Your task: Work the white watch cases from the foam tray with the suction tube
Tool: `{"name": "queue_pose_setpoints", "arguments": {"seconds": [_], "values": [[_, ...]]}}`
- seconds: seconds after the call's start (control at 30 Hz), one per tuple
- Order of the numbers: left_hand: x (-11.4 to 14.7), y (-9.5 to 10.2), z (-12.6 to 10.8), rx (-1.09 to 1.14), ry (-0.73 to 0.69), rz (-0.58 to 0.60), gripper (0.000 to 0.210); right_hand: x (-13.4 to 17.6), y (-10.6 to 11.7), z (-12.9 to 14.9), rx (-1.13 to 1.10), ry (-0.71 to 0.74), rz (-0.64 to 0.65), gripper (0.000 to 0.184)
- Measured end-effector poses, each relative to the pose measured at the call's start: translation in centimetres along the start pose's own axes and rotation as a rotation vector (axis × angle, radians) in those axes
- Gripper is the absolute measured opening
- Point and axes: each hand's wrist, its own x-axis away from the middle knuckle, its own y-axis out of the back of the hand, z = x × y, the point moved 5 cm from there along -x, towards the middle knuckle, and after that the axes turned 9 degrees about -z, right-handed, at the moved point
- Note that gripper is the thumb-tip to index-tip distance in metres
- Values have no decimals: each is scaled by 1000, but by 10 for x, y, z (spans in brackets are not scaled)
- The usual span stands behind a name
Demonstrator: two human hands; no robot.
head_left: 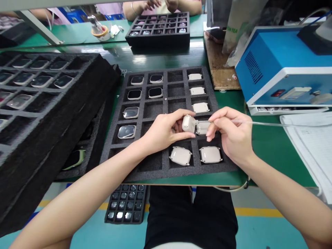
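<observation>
Over the grey foam tray [178, 171], toward its right side, the left hand [164, 130] has thumb and fingers clamped on a pale watch casing [188, 123] lifted clear of the pockets; the right hand [233, 130] pinches a slim tool [203, 121], its tip at the casing's edge, though I cannot tell whether they touch. A clear tube [280, 123] runs from the right hand out past the tray's right edge. Beneath the hands, the tray's rightmost column holds five pale casings [200, 107], backs up, and the next column holds one more in its nearest pocket. The leftmost column carries four watches [131, 112], screens up; the column beside it has two dark-screened ones [155, 92] in its far pockets. Left of the tray, a black foam stack [59, 114] holds watches in its pockets, above a lower tray with a green-rimmed watch [75, 159]. Below the tray's near edge, a small black tray [143, 207] holds watch pieces. Beyond the tray, a far black tray [159, 41] of watches stands before another person's hands [153, 5], and a tape roll [102, 34] has a bottle-like item inside. To the tray's right sits a blue machine [282, 58].
</observation>
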Motion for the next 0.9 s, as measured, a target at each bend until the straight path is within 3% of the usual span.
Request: {"name": "queue_pose_setpoints", "arguments": {"seconds": [0.2, 0.9], "values": [[0, 1, -5, -43, -130, -52, 56, 1, 0, 1, -6, 11, 12, 14], [-1, 1, -3, -25, -91, -47, 56, 1, -1, 2, 18, 1, 12, 13]]}}
